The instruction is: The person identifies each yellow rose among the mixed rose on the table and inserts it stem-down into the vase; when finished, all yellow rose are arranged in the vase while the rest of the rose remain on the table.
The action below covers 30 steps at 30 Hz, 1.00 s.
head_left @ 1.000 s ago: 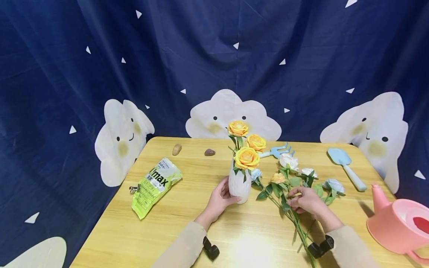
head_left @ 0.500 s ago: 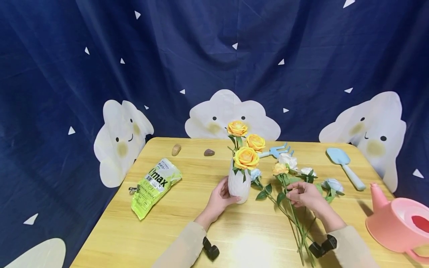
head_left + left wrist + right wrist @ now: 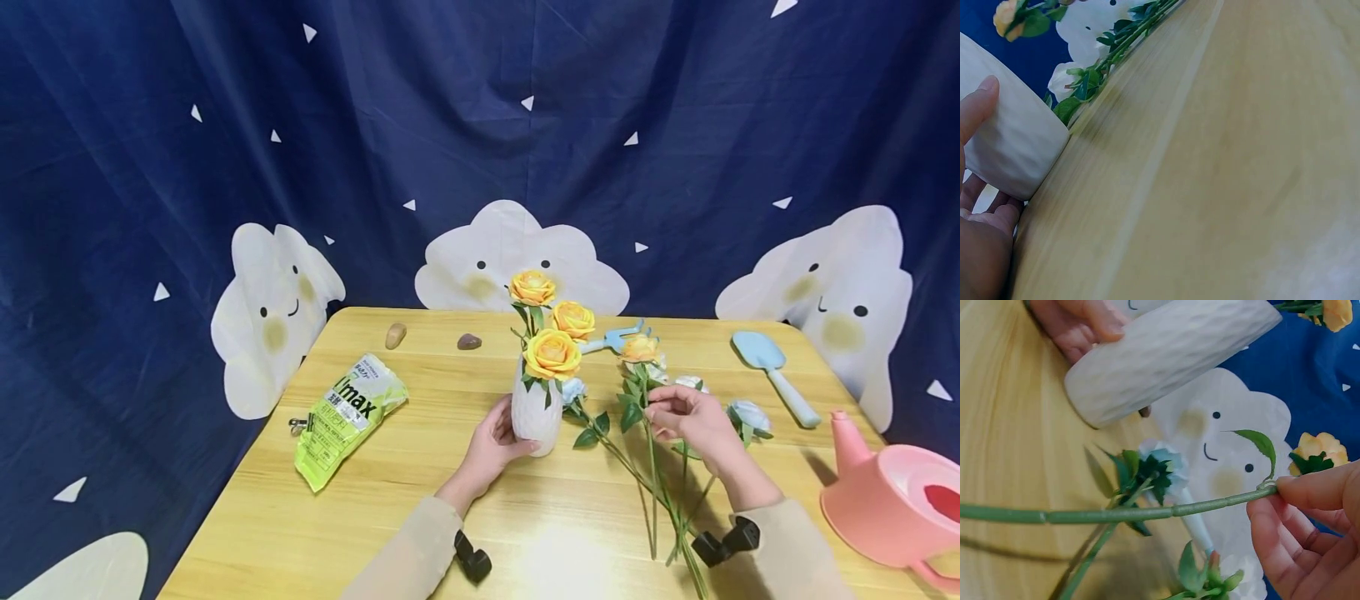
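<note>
A white textured vase point(image 3: 537, 417) stands upright on the table with several yellow-orange roses point(image 3: 552, 354) in it. My left hand point(image 3: 495, 446) holds the vase low down, thumb across its front and fingers behind, as the left wrist view also shows. To the right, my right hand point(image 3: 690, 421) pinches the green stem point(image 3: 1210, 504) of a yellow-orange rose point(image 3: 640, 347) between thumb and fingertips. That rose is lifted, its stem slanting down toward the table. Beneath and beside it lie a light blue rose point(image 3: 573, 390), a white rose point(image 3: 690, 383) and another blue rose point(image 3: 748, 414).
A pink watering can point(image 3: 885, 500) stands at the right edge. Behind the flowers lie a blue hand rake point(image 3: 618, 337) and a blue trowel point(image 3: 772, 375). On the left are a green bag point(image 3: 348, 417) with a clip and two stones, one brown point(image 3: 396, 336), one purple point(image 3: 469, 342).
My right hand has drawn the yellow-orange rose up out of the bunch, its bloom rising and its stem coming away from the other stems. The left hand and vase stay put.
</note>
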Available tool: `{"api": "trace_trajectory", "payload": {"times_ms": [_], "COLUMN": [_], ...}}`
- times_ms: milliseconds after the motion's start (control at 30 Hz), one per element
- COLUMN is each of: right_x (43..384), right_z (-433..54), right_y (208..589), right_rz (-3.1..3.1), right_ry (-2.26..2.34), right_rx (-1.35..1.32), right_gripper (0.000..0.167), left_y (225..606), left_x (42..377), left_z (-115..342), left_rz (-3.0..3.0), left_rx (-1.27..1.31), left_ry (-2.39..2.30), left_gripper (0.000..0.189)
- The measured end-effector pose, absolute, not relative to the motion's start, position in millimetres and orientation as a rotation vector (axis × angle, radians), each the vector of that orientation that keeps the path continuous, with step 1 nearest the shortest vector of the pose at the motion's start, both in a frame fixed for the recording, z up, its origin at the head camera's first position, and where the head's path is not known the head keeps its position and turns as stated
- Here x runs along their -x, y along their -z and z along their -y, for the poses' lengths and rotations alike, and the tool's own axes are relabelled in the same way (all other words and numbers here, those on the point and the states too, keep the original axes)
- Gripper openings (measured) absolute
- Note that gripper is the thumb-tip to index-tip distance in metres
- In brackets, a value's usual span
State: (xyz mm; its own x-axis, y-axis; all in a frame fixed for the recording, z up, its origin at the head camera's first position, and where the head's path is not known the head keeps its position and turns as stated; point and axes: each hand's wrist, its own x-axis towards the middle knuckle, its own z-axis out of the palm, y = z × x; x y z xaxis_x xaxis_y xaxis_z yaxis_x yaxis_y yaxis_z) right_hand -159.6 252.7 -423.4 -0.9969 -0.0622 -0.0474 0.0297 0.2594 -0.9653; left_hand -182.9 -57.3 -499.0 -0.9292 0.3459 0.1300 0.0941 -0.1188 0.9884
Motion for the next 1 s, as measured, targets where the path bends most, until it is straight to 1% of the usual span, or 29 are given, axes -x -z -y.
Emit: {"api": "trace_trajectory", "payload": {"times_ms": [167,333,433,567,833,1000], "right_x": [163.4,166.8,168.7,171.7,176.0,177.4], "right_z": [-252.9,-250.8,-247.6,-242.6,-231.8,-222.7], "right_y": [411.6,390.8,376.0,356.7,318.2,302.9], "right_rz": [-2.426,-2.218,-2.061,-1.916,-1.599,-1.492], "right_ry": [1.991,2.364,2.582,2.764,3.115,3.275], "right_rx": [0.081,0.167,0.244,0.302,0.31,0.276], "right_gripper": [0.031,0.021,0.022,0.025,0.028,0.031], "left_y": [499.7,500.4,501.0,501.9,502.1,502.2], "left_x": [182.8,182.8,182.9,183.3,183.8,184.2], "left_z": [57.2,57.0,57.2,57.6,57.8,58.1], "left_rz": [-1.953,-1.939,-1.935,-1.934,-1.926,-1.931], "left_rx": [-0.502,-0.51,-0.512,-0.508,-0.495,-0.501], "left_ry": [-2.175,-2.18,-2.179,-2.177,-2.186,-2.183], "left_gripper": [0.078,0.077,0.077,0.077,0.078,0.078]}}
